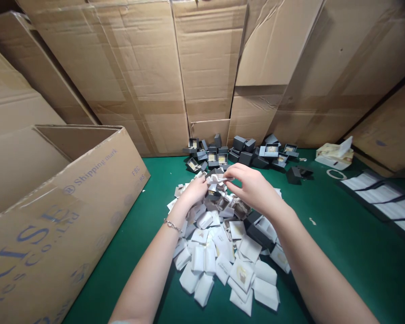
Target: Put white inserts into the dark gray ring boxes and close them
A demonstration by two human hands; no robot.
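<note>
A crumpled white paper wrapper point(218, 179) sits at the far edge of the heap, between both hands, its long axis running roughly left to right. It lies closer to the right hand point(249, 188), whose fingertips point(230, 173) come together on its right end in what I read as a pinch. The left hand point(193, 191) is curled and reaching in from the near left, its fingers point(202, 178) just beside the wrapper's left end. I cannot tell whether they grip it or only rest against it. A thin chain bracelet point(173, 226) circles the left wrist.

Under and nearer to me spreads a loose heap of white paper sleeves point(219, 252), some printed with a gold motif, with a dark grey box point(258, 233) lying among them. Beyond the hands, a cluster of dark grey gift boxes point(243, 153) stands open, showing pale inserts. One more dark box point(295, 174) sits apart on the right.

All of this rests on a green work mat point(357, 256). To the left stands an open cardboard carton point(97, 180) printed "Shipping mark"; its wall hides the bottom, so its contents are unknown to me. At far right lies a bundle of paper point(334, 154), and a black tray point(381, 202) holds white strips. Flattened cardboard point(135, 67) lines the far side.
</note>
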